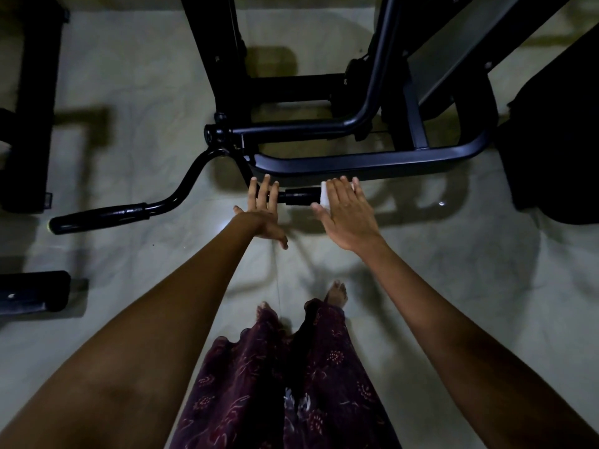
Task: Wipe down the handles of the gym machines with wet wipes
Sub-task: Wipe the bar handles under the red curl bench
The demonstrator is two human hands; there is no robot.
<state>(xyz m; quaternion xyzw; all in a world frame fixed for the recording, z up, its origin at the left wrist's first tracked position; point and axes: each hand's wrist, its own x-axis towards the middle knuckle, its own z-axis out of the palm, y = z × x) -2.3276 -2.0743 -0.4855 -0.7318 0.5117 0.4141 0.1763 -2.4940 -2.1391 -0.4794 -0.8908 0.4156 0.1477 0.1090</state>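
A black curved bar hangs in front of the gym machine, with a left grip point(100, 217) and a right grip point(299, 196). My left hand point(264, 210) lies over the bar's middle with straight, spread fingers. My right hand point(345, 212) covers the end of the right grip with flat fingers, pressing a white wet wipe point(325, 196) against it. Only an edge of the wipe shows beside and above my fingers.
The black machine frame point(372, 158) runs just beyond the bar, with a grey bench pad point(453, 56) above. Dark equipment stands at the left point(29, 124) and right point(557, 150). My bare feet and patterned skirt point(291, 367) are below on the pale floor.
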